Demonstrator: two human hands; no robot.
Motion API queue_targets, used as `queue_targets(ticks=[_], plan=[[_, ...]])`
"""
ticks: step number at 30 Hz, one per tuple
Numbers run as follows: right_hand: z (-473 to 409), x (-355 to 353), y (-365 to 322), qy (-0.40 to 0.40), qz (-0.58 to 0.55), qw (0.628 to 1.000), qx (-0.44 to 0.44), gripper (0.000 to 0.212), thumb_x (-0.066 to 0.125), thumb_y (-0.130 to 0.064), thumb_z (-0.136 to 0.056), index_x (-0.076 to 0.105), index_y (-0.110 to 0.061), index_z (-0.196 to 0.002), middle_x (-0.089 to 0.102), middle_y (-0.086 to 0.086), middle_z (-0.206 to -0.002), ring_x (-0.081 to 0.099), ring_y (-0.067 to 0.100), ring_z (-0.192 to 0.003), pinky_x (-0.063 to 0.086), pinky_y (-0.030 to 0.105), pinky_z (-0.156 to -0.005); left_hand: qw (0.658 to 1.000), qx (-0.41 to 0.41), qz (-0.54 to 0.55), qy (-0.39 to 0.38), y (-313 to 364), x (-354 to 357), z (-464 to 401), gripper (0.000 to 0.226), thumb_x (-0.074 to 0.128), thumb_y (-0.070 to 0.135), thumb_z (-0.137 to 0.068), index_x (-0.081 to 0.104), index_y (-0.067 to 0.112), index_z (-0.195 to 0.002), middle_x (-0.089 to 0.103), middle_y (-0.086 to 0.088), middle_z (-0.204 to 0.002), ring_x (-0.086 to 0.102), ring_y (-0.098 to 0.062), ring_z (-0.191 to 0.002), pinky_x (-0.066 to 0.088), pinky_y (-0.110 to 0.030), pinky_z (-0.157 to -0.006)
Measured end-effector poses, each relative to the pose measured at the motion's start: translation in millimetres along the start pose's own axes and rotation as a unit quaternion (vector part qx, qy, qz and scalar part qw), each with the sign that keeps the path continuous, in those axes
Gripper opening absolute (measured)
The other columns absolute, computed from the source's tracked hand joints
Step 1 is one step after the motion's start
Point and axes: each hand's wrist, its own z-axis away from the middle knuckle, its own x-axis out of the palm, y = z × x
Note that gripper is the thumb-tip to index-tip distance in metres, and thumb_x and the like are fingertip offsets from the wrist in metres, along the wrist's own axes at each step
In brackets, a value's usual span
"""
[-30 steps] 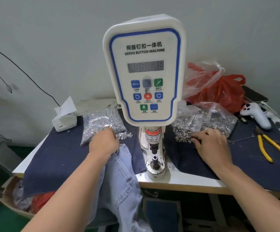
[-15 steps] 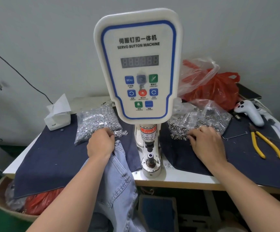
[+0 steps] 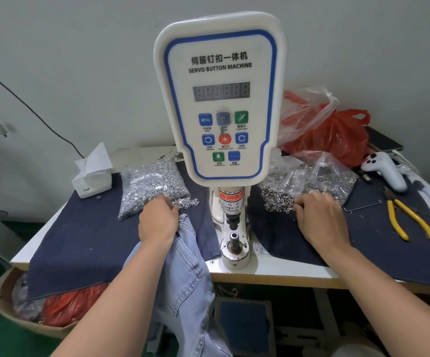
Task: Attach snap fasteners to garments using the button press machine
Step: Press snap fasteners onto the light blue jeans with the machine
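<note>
White table (image 3: 273,273) w/ navy cloth, servo button machine (image 3: 220,99) at ctr. L hand (image 3: 158,222) curled into silver snap pile (image 3: 185,203), over light jeans (image 3: 183,269) draped off front edge. R hand (image 3: 320,221) fingers bent in ring snaps (image 3: 275,199); grasp can't tell on either.

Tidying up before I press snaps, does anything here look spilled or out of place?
Yes: loose studs have spilled from the left bag onto the cloth, and the jeans hang off the table's front edge.
</note>
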Motion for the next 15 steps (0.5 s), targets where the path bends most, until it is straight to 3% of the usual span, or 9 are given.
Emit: queue_targets(ticks=[4, 9, 15], plan=[[0.0, -0.1, 0.0, 0.025, -0.029, 0.999, 0.008, 0.012, 0.063, -0.026, -0.099, 0.065, -0.015, -0.095, 0.065, 0.003, -0.085, 0.056, 0.029, -0.085, 0.045, 0.044, -0.078, 1.000, 0.003, 0.002, 0.002, -3.5, 3.0, -1.9, 0.018, 0.069, 0.025, -0.101, 0.066, 0.025, -0.083, 0.065, -0.004, -0.082, 0.064, -0.031, -0.087, 0.041, -0.035, -0.074], [0.4, -0.6, 1.4, 0.041, -0.054, 0.998, 0.004, 0.004, 0.068, -0.017, -0.095, 0.068, -0.014, -0.097, 0.068, 0.005, -0.084, 0.058, 0.030, -0.085, 0.047, 0.044, -0.078, 1.000, 0.011, 0.008, 0.010, -6.6, 5.1, 0.7, 0.019, 0.067, 0.034, -0.102, 0.078, 0.019, -0.099, 0.076, -0.009, -0.092, 0.069, -0.036, -0.096, 0.041, -0.035, -0.077], [2.0, -0.5, 3.4, 0.047, -0.068, 0.997, -0.002, 0.012, 0.075, -0.007, -0.088, 0.073, -0.012, -0.099, 0.071, 0.007, -0.087, 0.060, 0.033, -0.088, 0.049, 0.043, -0.078, 0.999, 0.006, 0.052, 0.012, -9.5, 0.0, 3.1, 0.014, 0.071, 0.038, -0.099, 0.081, 0.028, -0.098, 0.077, 0.004, -0.091, 0.071, -0.027, -0.095, 0.045, -0.033, -0.076]])
